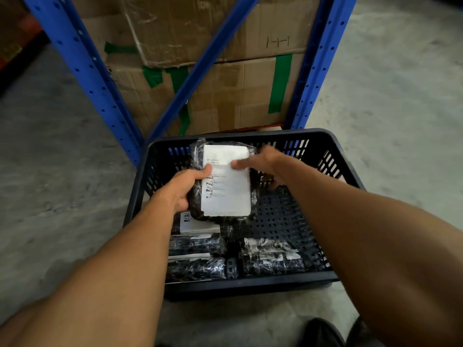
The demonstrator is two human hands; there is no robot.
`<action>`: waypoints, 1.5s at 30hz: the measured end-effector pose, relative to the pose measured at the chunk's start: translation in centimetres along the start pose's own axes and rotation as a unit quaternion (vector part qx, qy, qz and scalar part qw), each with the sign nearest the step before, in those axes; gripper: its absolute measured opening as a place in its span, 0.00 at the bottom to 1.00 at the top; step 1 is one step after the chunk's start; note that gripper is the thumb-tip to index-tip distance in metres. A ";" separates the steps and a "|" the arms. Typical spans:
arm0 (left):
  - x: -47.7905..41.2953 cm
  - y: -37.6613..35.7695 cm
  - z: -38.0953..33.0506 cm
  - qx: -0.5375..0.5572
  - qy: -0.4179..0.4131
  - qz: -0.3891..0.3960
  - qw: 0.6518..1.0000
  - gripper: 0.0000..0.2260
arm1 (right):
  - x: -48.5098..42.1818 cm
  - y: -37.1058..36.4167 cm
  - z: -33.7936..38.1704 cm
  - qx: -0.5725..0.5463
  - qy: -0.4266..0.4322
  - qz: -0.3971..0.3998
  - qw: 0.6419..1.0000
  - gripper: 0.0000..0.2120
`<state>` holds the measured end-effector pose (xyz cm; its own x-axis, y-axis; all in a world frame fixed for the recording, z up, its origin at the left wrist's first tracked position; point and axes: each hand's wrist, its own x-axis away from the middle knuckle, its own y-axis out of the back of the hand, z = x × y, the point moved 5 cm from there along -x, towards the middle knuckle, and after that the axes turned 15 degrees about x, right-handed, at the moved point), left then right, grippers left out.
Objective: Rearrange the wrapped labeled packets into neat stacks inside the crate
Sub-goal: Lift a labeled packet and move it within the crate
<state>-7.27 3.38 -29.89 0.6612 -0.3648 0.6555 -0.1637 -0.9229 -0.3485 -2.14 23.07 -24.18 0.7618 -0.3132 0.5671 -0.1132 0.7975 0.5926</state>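
A dark perforated plastic crate [253, 284] stands on the floor in front of me. Above its left half I hold a black wrapped packet with a large white label [226, 181], label side up. My left hand [183, 189] grips its left edge, thumb on the label. My right hand [260, 164] grips its upper right edge, thumb on the label; it is blurred. Under it lies another labelled packet [193, 221]. More wrapped packets [195, 256] lie along the crate's near left, and one [271, 256] at the near right.
A blue steel rack [100, 78] with a diagonal brace stands just behind the crate, holding taped cardboard boxes [225, 71]. Bare concrete floor [50, 159] lies on both sides. Dark shoes [325, 331] show at the bottom right. The crate's right half shows bare floor grid.
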 end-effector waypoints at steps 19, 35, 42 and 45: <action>0.7 5.7 -1.5 -0.254 -0.093 -0.214 0.939 0.26 | -1.4 -9.7 -0.6 -0.116 -0.037 -0.020 0.992 0.21; -0.2 6.3 -0.5 -0.335 -0.069 -0.281 0.897 0.18 | -2.8 -11.9 -1.0 -0.032 -0.066 -0.036 0.997 0.26; 1.1 4.4 -1.2 -0.417 -0.121 -0.328 0.839 0.15 | -2.6 -11.9 -0.9 -0.016 -0.065 -0.025 0.997 0.26; 2.3 1.6 -2.3 -0.487 -0.226 -0.347 0.769 0.18 | -2.3 -10.0 -1.6 0.010 -0.065 -0.036 0.997 0.25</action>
<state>-7.74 0.78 -27.40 0.9879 0.1331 0.0798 0.0183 -0.6106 0.7917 -1.74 16.63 -32.35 0.6794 -0.4346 0.5912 -0.0754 0.7601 0.6454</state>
